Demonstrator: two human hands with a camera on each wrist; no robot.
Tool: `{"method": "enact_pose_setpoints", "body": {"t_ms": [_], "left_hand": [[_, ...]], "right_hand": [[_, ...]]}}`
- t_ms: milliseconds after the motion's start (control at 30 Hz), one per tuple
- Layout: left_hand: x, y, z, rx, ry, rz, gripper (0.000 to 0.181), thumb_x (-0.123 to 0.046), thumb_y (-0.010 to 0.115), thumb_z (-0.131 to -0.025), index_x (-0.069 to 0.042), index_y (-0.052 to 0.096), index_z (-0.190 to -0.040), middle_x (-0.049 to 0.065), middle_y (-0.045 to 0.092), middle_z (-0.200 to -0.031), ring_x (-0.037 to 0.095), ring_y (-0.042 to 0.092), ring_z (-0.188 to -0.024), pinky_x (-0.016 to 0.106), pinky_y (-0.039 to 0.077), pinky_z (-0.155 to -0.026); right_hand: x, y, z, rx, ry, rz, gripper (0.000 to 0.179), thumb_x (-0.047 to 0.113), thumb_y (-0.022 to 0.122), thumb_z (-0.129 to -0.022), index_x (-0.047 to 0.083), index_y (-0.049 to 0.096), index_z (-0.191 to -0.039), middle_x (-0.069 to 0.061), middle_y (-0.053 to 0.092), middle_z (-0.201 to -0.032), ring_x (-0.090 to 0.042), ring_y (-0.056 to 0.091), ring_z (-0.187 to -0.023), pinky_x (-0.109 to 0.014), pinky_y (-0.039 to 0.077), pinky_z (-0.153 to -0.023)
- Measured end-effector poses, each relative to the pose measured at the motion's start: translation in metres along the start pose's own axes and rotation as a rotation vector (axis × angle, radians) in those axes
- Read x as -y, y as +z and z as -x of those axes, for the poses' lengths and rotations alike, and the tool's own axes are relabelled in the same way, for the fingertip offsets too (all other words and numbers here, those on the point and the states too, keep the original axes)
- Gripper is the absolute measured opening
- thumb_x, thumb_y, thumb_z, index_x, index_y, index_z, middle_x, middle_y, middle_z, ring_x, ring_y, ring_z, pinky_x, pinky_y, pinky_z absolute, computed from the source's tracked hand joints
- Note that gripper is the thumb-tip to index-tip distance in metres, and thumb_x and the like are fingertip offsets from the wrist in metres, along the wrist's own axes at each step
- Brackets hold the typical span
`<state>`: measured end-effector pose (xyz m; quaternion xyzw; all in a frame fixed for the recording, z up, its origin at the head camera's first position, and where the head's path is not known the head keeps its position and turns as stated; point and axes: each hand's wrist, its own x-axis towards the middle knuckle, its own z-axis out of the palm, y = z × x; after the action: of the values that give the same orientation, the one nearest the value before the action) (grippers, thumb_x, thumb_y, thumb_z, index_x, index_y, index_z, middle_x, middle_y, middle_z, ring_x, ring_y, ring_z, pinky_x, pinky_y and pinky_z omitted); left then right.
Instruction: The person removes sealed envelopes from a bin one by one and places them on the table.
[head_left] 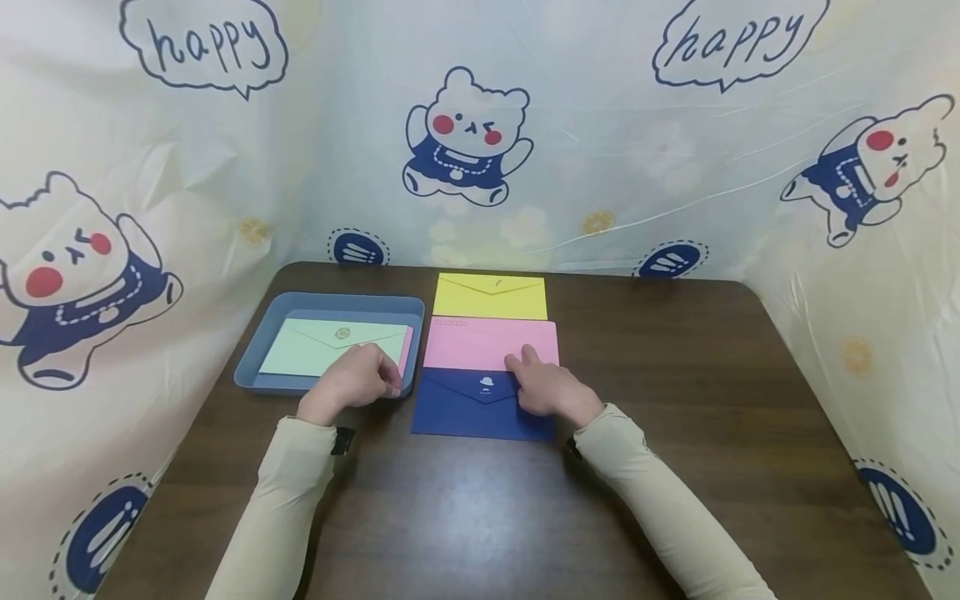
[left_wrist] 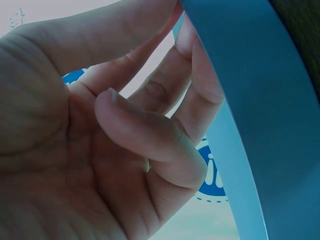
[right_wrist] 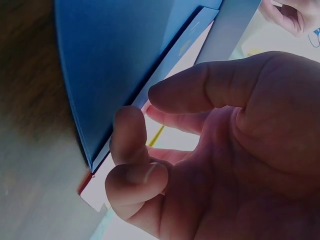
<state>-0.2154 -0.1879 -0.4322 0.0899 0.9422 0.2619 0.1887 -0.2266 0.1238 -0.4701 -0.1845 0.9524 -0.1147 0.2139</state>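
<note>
I log the right hand [head_left: 549, 387], loosely parted, over the navy envelope [head_left: 465, 417] right of the blue tray [head_left: 345, 303]. Left hand [head_left: 356, 379] curls at the tray's near-right corner — whether pinching, I cannot tell. Mint envelope [head_left: 315, 354] inside; pink envelope [head_left: 468, 343], then yellow envelope [head_left: 491, 302], rightward.

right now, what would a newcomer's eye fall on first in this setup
Probably the colours central in the head view: a yellow envelope at the back, a pink envelope next, a navy envelope nearest, with the right hand over the last two. Left of them, a blue tray holds a mint-green envelope, the left hand at the tray's near right corner. Behind, a cartoon bear stands out on the backdrop.
</note>
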Motion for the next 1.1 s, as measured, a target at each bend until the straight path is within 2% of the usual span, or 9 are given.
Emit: {"method": "enact_pose_setpoints", "body": {"t_ms": [200,400,500,700,833,1100], "left_hand": [[0.001,0.000,0.000,0.003,-0.014,0.001,0.006,-0.002,0.081,-0.090,-0.007,0.082,-0.093,0.003,0.072,-0.082,0.026,0.061,-0.081,0.044,0.054,-0.080],[-0.002,0.000,0.000,0.002,-0.016,0.002,0.006,-0.001,0.080,-0.090,-0.007,0.082,-0.092,0.003,0.072,-0.082,0.026,0.061,-0.081,0.044,0.053,-0.079],[-0.002,0.000,-0.001,0.005,-0.015,-0.002,0.006,-0.002,0.080,-0.090,-0.007,0.082,-0.093,0.003,0.072,-0.082,0.026,0.061,-0.081,0.043,0.053,-0.079],[0.000,0.002,-0.001,0.018,-0.021,0.009,0.005,-0.003,0.080,-0.091,-0.006,0.082,-0.093,0.003,0.072,-0.083,0.026,0.061,-0.081,0.044,0.054,-0.080],[0.001,0.003,0.000,0.017,-0.037,0.017,0.007,-0.002,0.080,-0.091,-0.007,0.082,-0.094,0.004,0.073,-0.084,0.026,0.062,-0.082,0.044,0.054,-0.081],[-0.002,0.001,-0.001,0.013,-0.035,-0.001,0.007,-0.002,0.079,-0.091,-0.007,0.082,-0.095,0.004,0.072,-0.085,0.026,0.061,-0.082,0.044,0.054,-0.080]], "right_hand": [[0.000,0.000,0.001,0.003,0.001,-0.015,0.061,0.013,0.055,-0.104,0.011,0.037,-0.162,-0.025,0.026,-0.166,-0.042,0.062,-0.114,-0.057,0.053,-0.100],[-0.004,0.001,0.005,-0.014,-0.011,-0.068,0.061,0.014,0.055,-0.106,0.013,0.036,-0.164,-0.021,0.019,-0.171,-0.042,0.050,-0.139,-0.060,0.043,-0.110],[-0.006,0.003,0.008,-0.055,-0.053,-0.074,0.058,0.014,0.057,-0.105,0.011,0.042,-0.161,-0.022,0.029,-0.167,-0.040,0.054,-0.134,-0.058,0.046,-0.108],[-0.006,0.013,0.013,-0.159,-0.133,-0.084,0.049,0.024,0.063,-0.105,0.008,0.055,-0.151,-0.017,0.051,-0.149,-0.034,0.060,-0.125,-0.053,0.050,-0.105],[-0.005,0.017,0.013,-0.214,-0.154,-0.108,0.046,0.024,0.064,-0.105,0.007,0.059,-0.147,-0.016,0.056,-0.144,-0.032,0.062,-0.124,-0.051,0.050,-0.106],[-0.005,0.013,0.012,-0.296,-0.156,-0.143,0.038,0.022,0.064,-0.105,0.008,0.065,-0.140,-0.013,0.060,-0.139,-0.029,0.063,-0.123,-0.049,0.053,-0.103]]}}
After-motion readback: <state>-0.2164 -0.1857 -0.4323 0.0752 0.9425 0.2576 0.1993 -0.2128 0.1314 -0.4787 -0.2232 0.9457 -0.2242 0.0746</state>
